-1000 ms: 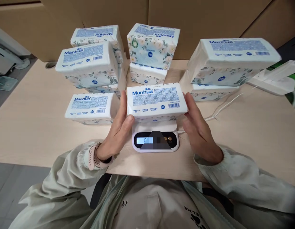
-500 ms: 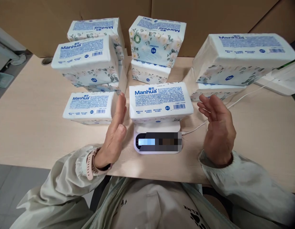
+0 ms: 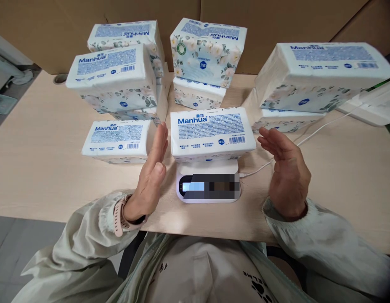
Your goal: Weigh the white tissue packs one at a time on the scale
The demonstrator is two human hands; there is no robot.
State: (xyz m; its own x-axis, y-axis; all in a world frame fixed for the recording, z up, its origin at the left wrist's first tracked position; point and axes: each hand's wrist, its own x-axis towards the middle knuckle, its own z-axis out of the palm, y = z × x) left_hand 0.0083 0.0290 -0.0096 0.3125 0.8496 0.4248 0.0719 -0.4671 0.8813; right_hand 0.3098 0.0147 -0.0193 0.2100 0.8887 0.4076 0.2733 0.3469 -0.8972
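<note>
A white-and-blue tissue pack [image 3: 213, 130] rests on a white digital scale [image 3: 208, 168], whose lit display is partly blurred out. My left hand [image 3: 152, 170] is upright beside the pack's left end, fingers stretched out and apart from it. To its left lies another tissue pack [image 3: 119, 136], close behind my fingers. My right hand [image 3: 287, 172] is raised off the pack's right end, fingers loosely extended with nothing in them. Neither hand touches the pack on the scale.
Behind stand stacked tissue packs at the left [image 3: 111, 78], in the middle [image 3: 207, 54] and at the right [image 3: 321, 75]. A white cable [image 3: 319, 131] runs from the scale toward the right. Cardboard [image 3: 125, 10] lines the table's back edge.
Both hands keep nearly the same pose; the right fingers have come very slightly nearer the pack. The view has shifted a little. The packs and the scale stay in place.
</note>
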